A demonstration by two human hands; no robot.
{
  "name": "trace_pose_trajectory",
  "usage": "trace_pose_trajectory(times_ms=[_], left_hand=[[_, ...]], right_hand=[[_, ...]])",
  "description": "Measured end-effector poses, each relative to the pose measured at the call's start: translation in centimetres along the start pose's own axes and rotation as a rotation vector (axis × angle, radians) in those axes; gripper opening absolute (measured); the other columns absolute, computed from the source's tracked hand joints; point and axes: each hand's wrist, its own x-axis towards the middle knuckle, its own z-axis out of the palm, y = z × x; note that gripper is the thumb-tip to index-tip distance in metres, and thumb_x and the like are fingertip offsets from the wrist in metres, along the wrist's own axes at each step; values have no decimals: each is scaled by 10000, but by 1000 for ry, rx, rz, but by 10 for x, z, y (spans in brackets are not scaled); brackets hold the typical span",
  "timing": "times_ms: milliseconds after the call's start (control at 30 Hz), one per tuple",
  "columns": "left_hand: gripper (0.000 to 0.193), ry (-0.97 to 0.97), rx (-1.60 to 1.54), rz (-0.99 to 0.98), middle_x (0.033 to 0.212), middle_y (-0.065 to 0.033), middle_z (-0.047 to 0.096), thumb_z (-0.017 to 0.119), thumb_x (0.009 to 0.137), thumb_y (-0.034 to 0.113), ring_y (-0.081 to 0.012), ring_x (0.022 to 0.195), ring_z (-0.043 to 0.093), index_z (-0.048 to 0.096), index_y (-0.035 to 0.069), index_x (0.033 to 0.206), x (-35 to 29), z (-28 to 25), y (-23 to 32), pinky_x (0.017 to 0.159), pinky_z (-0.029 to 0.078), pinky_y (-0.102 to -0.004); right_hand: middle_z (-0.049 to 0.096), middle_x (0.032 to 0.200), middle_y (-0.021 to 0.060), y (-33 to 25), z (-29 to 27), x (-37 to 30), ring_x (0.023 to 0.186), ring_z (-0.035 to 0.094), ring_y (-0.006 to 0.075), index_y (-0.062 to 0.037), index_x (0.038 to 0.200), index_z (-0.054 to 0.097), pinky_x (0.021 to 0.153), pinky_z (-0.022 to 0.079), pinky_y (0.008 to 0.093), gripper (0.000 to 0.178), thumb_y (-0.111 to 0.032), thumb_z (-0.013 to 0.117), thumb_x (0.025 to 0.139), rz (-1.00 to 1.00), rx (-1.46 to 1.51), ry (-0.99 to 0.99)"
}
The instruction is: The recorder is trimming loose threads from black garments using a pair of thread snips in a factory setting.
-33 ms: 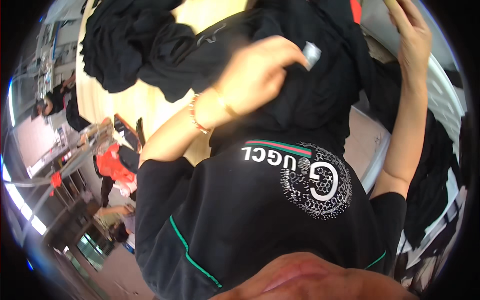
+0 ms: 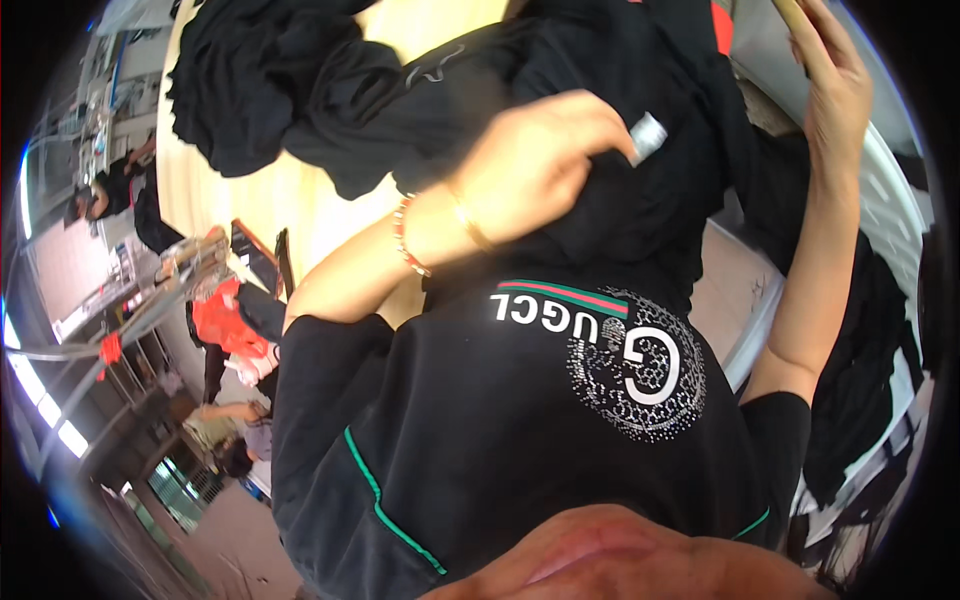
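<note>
Left hand (image 2: pixel 540 165) has its fingers curled tight into the black garment (image 2: pixel 640 200), right by a small grey tag (image 2: pixel 648 137), holding it up close to the chest over the near edge of the pale worktop (image 2: pixel 270 190). Right hand (image 2: pixel 835 85) is raised at the far right; can't tell what its fingers are doing. My worry: the cloth hangs bunched, so a fold could slip loose or snag the bracelet (image 2: pixel 410 240). Not much room either, with a black clothes heap (image 2: pixel 260 80) crowding the far end and more dark cloth (image 2: pixel 880 350) along the right edge.
</note>
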Motion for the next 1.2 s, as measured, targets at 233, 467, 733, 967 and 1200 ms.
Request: trace_pose_trajectory(times_ms=[233, 467, 733, 967, 1200], left_hand=[[432, -5, 49, -44, 1028, -52, 672, 532, 642, -146, -258, 966, 653, 680, 64, 990, -18, 14, 4, 803, 545, -338], [220, 182, 25, -233, 1090, -114, 637, 640, 910, 86, -277, 902, 658, 634, 37, 1125, 0, -32, -5, 777, 538, -330], [520, 104, 920, -507, 1110, -100, 583, 729, 806, 369, -247, 1018, 591, 590, 58, 1199, -31, -36, -44, 836, 459, -382], [451, 29, 598, -590, 773, -137, 647, 749, 750, 359, -315, 753, 651, 598, 29, 1016, -26, -48, -37, 671, 494, -413], [85, 308, -639, -593, 879, 30, 650, 699, 893, 129, -58, 810, 603, 643, 83, 937, 7, -91, -3, 733, 478, -217]], right_hand=[[643, 1275, 59, 27, -8, 8, 964, 578, 78, 23, 1253, 645, 821, 435, 191, 320, -45, 636, 940, -38, -74, -116], [624, 1311, 98, 16, -9, 4, 1246, 556, 175, 8, 1309, 604, 1079, 391, 293, 339, -83, 578, 983, -36, -120, -165], [628, 1189, 62, 18, 1, 0, 1109, 577, 126, 38, 1250, 624, 999, 415, 256, 318, -3, 628, 935, 38, 18, -311], [600, 1057, 26, -2, 19, -17, 972, 557, 83, 35, 1198, 649, 879, 412, 199, 313, 10, 677, 887, 31, 14, -426], [651, 1085, 6, 0, 23, -3, 840, 522, 50, 21, 1220, 658, 748, 421, 202, 320, -88, 672, 919, 112, 81, -240]])
